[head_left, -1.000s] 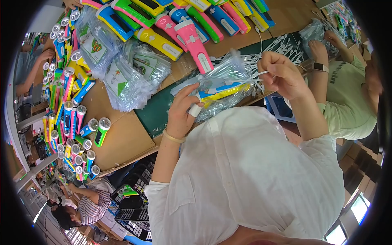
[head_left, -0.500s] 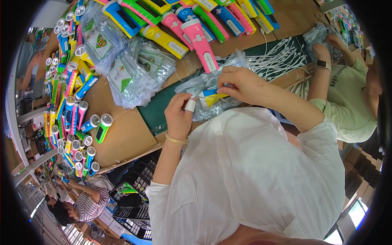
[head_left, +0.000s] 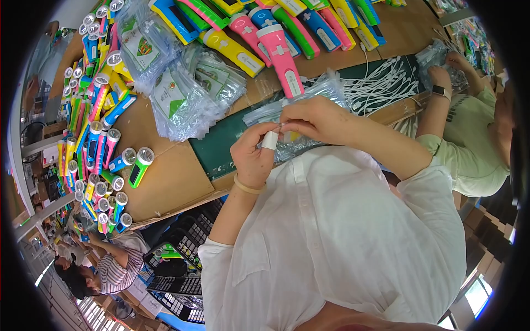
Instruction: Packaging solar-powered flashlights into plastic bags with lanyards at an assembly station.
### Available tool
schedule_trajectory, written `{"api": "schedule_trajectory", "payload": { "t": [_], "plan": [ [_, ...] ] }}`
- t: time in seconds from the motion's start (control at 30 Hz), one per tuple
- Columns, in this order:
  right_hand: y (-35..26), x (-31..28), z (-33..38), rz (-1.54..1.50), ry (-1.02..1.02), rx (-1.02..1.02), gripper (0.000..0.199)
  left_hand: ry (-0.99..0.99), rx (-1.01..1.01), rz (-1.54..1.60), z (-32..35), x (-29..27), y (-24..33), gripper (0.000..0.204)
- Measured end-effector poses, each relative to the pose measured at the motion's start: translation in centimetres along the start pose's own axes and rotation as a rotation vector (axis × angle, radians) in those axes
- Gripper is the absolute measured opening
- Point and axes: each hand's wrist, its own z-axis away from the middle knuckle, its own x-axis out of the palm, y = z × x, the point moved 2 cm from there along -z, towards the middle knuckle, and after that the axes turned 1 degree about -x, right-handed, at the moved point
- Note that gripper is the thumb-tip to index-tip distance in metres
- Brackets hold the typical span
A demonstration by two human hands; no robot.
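Clear plastic bag (head_left: 309,118) lies on the worktop (head_left: 165,182) over a dark green mat (head_left: 212,149), just below a pink flashlight (head_left: 281,58). Left hand (head_left: 254,154) and right hand (head_left: 317,118) both pinch its edge, grips closed, beside white cables (head_left: 381,83).

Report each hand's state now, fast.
Left hand: fingers closed, pinching the edge of the clear crinkled plastic bag; one fingertip is wrapped in white tape.
Right hand: fingers closed on the same bag's top edge.
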Motion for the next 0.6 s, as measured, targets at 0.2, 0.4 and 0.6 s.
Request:
{"api": "schedule_trajectory", "payload": {
  "t": [0.2,0.4,0.6],
  "plan": [
    [2.1,-4.4,5.3,0.272,0.141,0.074,0.012,0.131,-0.191,0.241,0.5,-1.3,-0.8,0.013],
    [3.3,-8.4,7.8,0.32,0.305,0.25,0.01,0.12,-0.183,0.043,-2.3,-0.5,-2.4,0.011],
    [8.0,-23.6,9.7,-0.029,0.953,0.505,0.028,-0.131,0.174,-0.532,-3.5,2.4,-2.2,0.027]
  ]
}}
